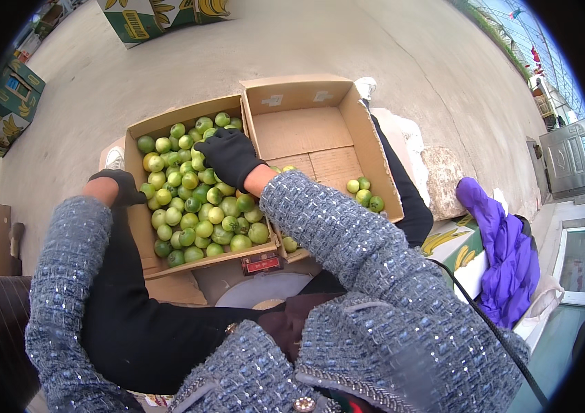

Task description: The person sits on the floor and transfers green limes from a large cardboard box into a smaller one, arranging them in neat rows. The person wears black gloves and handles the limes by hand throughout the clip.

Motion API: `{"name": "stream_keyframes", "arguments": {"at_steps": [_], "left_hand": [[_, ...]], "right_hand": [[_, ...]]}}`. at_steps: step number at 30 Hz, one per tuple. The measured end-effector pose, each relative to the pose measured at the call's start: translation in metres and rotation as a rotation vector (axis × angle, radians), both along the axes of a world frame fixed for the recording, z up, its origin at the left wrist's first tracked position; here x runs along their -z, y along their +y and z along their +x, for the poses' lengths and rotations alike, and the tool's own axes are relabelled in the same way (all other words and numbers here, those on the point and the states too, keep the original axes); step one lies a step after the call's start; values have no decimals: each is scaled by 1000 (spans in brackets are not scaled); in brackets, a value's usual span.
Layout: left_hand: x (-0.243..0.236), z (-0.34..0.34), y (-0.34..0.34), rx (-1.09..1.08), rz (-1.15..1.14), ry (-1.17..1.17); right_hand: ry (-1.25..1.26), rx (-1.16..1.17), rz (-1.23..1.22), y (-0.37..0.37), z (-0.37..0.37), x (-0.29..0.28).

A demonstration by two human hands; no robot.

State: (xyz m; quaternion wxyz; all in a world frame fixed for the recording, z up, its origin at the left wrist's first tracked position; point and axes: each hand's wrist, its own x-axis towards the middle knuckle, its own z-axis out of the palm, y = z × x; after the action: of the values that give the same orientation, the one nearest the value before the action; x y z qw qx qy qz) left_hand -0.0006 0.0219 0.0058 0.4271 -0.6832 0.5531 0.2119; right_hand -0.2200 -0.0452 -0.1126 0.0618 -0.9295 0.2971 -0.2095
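Observation:
Round green fruit point(192, 180), like small green tomatoes, some yellowish, fill the left cardboard box point(244, 256) in several layers. My right hand point(229, 153), in a black glove, is over the far right part of this fruit. Its fingers curl down among the pieces, and their tips are hidden. My left hand point(124, 187), also gloved in black, is at the left wall of the same box, with its fingertips close to the rim; how they are bent is hard to make out. Beside it, the right cardboard box point(302, 134) holds a few green fruit point(364, 196) in its near right corner.
My legs straddle the two boxes. A red printed box point(262, 263) sits at their near edge. At right are a rough block point(442, 180), a purple cloth point(505, 258) and a fruit carton point(449, 249). More cartons point(10, 107) stand at far left and at the back.

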Motion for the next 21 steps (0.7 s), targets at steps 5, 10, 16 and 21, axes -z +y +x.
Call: {"name": "stream_keyframes", "arguments": {"at_steps": [5,10,16,21], "left_hand": [[0,1,1,-7,-7,16],[14,16,4,-86,-17,42],[30,28,-4,-44,-40,76],[34,25,-6,-10,-12,69]], "right_hand": [[162,-47,-130,4,3,21],[-299,11,131,-7,-31,-23],[-11,612,427,-41,-221,-35],[530,400,542,-7,-263,-19]]}}
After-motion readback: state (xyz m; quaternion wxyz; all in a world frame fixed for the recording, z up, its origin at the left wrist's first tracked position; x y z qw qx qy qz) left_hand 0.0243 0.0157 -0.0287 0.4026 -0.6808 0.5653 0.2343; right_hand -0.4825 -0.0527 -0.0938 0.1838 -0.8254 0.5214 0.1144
